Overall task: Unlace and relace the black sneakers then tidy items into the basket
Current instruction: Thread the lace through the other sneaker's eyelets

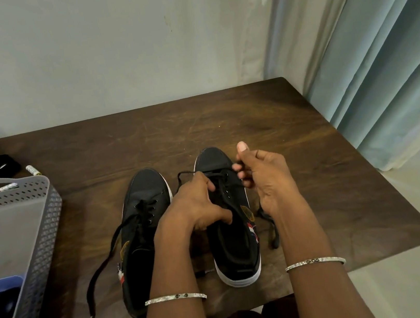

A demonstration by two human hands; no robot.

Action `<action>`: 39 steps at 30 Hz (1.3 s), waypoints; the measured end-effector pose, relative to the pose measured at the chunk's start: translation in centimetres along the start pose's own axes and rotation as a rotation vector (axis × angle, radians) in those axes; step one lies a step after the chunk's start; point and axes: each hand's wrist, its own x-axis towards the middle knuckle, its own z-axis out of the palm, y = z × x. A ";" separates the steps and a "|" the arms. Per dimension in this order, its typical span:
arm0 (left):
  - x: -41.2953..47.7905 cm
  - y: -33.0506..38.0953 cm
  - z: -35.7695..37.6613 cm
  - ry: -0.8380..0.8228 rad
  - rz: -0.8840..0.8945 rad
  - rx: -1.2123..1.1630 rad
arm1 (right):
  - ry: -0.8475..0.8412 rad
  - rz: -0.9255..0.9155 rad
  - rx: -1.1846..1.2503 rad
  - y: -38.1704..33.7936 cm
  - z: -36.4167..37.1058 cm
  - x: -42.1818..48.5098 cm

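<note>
Left hand holds black white-soled sneaker; right hand pinches lace.

Black left sneaker and right sneaker sit side by side, toes away, laces loose, grey basket further left.

I had one view only, the head camera, worn on the person and facing forward and steeply down over the tabletop. Its wide lens took in the tabletop's far edge and both right corners, with the wall filling the frame from 10 to 1 o'clock and the curtain at 2 o'clock. Both forearms ran up from 6 o'clock, which put the camera above and behind the left grip and right grip. It sat close: the right sneaker, just below centre, showed its eyelets and lace plainly. The basket was cut off by the frame edge at 9 o'clock.
</note>
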 end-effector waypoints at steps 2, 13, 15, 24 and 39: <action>-0.2 0.2 0.0 -0.001 0.012 -0.069 | -0.030 -0.005 0.039 0.2 0.0 0.1; 0.3 -0.4 0.2 0.342 0.085 0.155 | -0.093 -0.051 0.059 0.8 -0.1 0.5; 0.4 -0.2 0.4 0.414 0.085 0.244 | -0.075 -0.071 -0.008 1.0 0.1 0.6; 0.5 -0.1 0.7 0.529 0.031 0.291 | -0.037 -0.240 -0.398 2.0 1.0 0.9; 0.9 -1.4 -0.2 0.396 -0.038 0.039 | 0.061 -0.231 -0.443 2.8 1.6 0.9</action>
